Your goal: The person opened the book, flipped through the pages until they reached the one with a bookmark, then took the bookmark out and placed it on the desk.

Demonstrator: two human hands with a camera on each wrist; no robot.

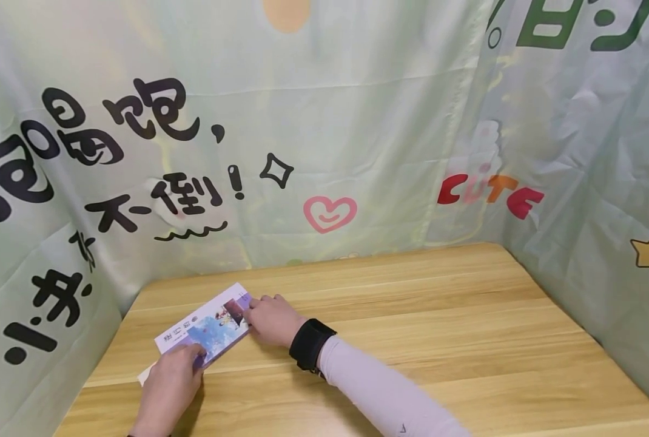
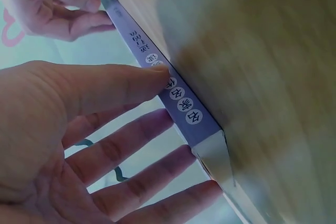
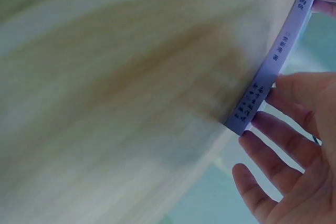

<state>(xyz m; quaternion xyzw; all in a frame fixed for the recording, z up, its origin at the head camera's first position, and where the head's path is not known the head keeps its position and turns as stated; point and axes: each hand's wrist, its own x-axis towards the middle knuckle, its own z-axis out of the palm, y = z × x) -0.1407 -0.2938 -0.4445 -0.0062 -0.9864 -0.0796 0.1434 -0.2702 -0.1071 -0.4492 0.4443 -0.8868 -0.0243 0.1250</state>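
A paperback book (image 1: 212,335) with a white, blue and purple cover is at the left of the table, set at a slant with its cover up. My left hand (image 1: 170,382) grips its near-left end. In the left wrist view the thumb presses the purple spine (image 2: 191,115), and the other fingers reach to the far side. My right hand (image 1: 276,321) holds the far-right end; the right wrist view shows its thumb and fingers at that end of the spine (image 3: 270,66). A pale flap (image 1: 144,375) sticks out beside the left hand.
The wooden table (image 1: 412,315) extends to the right of the book. Printed fabric curtains (image 1: 368,133) with dark lettering, a pink heart and a star surround it at the back and sides. A black band (image 1: 312,344) is on the right wrist, above a pale sleeve (image 1: 379,382).
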